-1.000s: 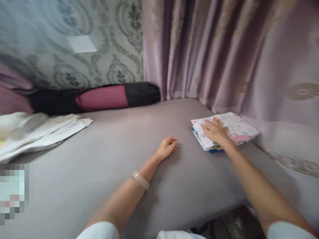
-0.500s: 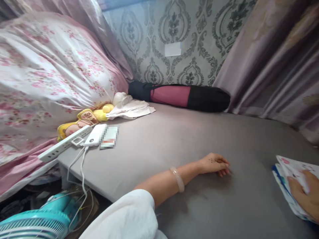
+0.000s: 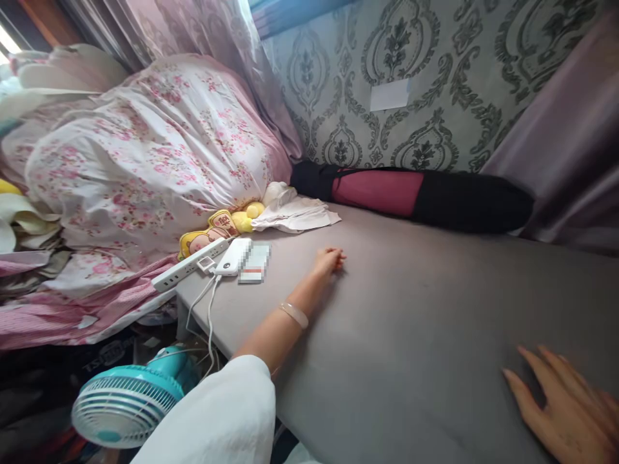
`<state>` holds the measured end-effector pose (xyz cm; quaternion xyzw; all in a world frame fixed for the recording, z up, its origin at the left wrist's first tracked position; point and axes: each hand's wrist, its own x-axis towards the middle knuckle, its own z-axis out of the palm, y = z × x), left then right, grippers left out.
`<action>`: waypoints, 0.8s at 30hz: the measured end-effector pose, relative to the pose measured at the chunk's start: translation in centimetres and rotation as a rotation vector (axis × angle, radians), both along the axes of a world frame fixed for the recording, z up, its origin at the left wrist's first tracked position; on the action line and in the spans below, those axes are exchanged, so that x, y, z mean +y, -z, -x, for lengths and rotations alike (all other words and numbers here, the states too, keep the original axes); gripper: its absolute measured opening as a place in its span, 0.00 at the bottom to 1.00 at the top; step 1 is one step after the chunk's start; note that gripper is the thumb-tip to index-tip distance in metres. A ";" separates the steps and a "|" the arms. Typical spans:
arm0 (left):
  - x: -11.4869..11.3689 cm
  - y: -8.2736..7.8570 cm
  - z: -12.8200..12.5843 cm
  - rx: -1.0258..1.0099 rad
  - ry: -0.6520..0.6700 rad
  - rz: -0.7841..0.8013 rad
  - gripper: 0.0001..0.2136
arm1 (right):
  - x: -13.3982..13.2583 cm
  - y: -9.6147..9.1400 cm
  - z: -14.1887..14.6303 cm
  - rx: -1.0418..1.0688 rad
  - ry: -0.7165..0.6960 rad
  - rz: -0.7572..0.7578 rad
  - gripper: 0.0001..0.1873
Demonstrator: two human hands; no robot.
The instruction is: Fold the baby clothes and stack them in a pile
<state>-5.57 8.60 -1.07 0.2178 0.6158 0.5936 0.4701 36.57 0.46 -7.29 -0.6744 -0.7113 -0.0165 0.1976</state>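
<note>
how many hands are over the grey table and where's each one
2. The left hand is over the grey table, right of the white power bank; the right hand is at the lower right, spread open. No other hand shows.

A flat grey table (image 3: 411, 309) stretches from the near left corner to the right side of the scene. Along its far edge lies a long black and maroon bag (image 3: 377, 191). Crumpled white cloth (image 3: 297, 216) lies at the far left, with yellow plush toys (image 3: 220, 227) just beside it at the left edge. Nearer, a white power strip (image 3: 191, 265) slants along that edge, its near end jutting past the corner. Right of it lie a white power bank (image 3: 235, 256) and a flat, pixelated item (image 3: 255, 264).
</note>
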 end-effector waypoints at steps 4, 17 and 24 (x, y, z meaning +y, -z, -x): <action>0.4 -0.5 6.3 0.006 -0.284 -0.021 0.04 | -0.9 0.7 1.8 -0.080 -0.156 -0.041 0.46; 4.2 -2.3 16.1 -0.019 -0.803 0.033 0.07 | -1.6 0.8 1.9 -0.132 -0.123 0.059 0.39; 6.0 -2.0 19.2 0.067 -0.799 0.044 0.11 | -1.7 0.9 1.9 -0.150 -0.141 0.020 0.37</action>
